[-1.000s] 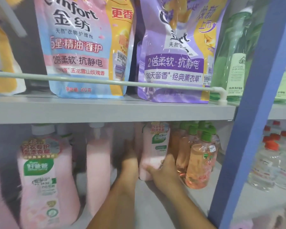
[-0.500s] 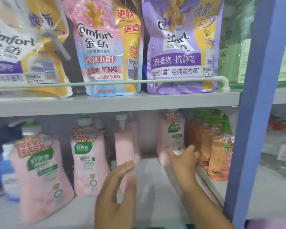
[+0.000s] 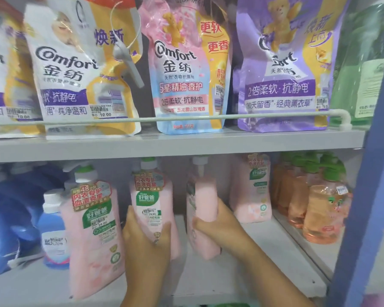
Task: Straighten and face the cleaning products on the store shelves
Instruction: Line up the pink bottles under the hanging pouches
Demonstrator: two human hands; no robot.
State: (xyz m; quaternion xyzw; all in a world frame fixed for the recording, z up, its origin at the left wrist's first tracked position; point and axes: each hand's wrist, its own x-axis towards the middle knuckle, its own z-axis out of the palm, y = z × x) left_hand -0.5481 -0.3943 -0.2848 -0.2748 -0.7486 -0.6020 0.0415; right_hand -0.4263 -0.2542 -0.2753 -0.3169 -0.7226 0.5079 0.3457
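Head view: shelves (image 3: 175,147) in two tiers, seen from the front and slightly above.
Left hand (image 3: 145,247): fingers and thumb curled round the lower body of a pink bottle (image 3: 151,202), which stands upright on the lower tier with its green label facing out.
Right hand (image 3: 217,220): wrapped round a second pink bottle, the pump bottle (image 3: 203,209), just right of the first; this one is turned edge-on, its label facing left, and it leans a little.
Gap: the two held bottles stand close together but apart.
Front left: a larger pink bottle (image 3: 93,231) stands nearer the shelf edge, label forward, touching or nearly touching the left hand.
Back right: another pink bottle (image 3: 252,187) sits deeper in, label forward.
Far right: orange bottles (image 3: 319,207) with green caps, bunched in a row running front to back.
Far left: blue bottles (image 3: 51,227), blurred.
Upper tier: Comfort pouches (image 3: 182,69) in white, pink and purple stand behind a rail (image 3: 186,118), faces out.
Right edge: blue upright post (image 3: 368,173).
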